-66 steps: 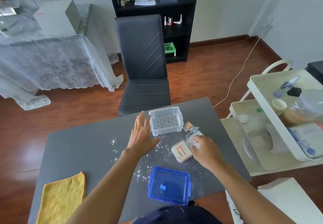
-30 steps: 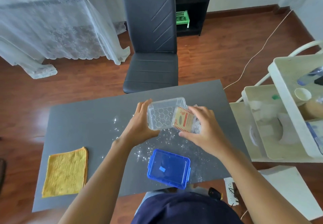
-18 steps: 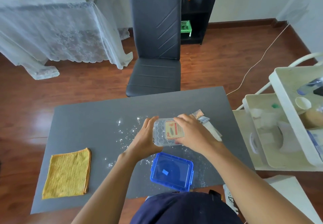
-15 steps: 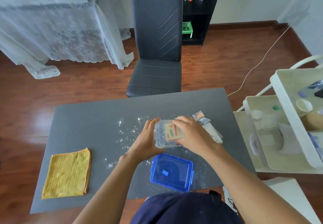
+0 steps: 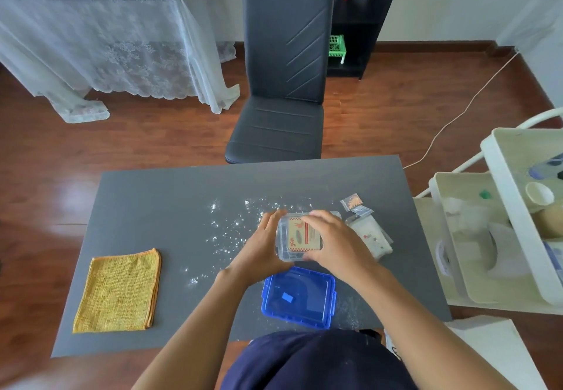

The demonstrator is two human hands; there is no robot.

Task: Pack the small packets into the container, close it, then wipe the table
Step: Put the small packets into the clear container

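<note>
Left hand (image 5: 262,248) | cupped against clear container (image 5: 285,251) (on table (image 5: 152,207)) | right hand (image 5: 335,243) | fingers pressed flat on red-patterned packet (image 5: 304,236) laid inside | blue lid (image 5: 300,296) set just beside.

Lid (image 5: 299,296) before container (image 5: 286,254), cloth (image 5: 118,290) left

Grey table (image 5: 158,194), yellow cloth (image 5: 118,290) at 8 o'clock, blue lid (image 5: 300,296) at 6, clear container (image 5: 286,237) centre, loose packets (image 5: 367,231) at 3, white powder (image 5: 225,228) scattered mid-surface.

Left hand (image 5: 262,245) cupped, fingers curled; right hand (image 5: 336,242) palm down, fingers spread.
</note>
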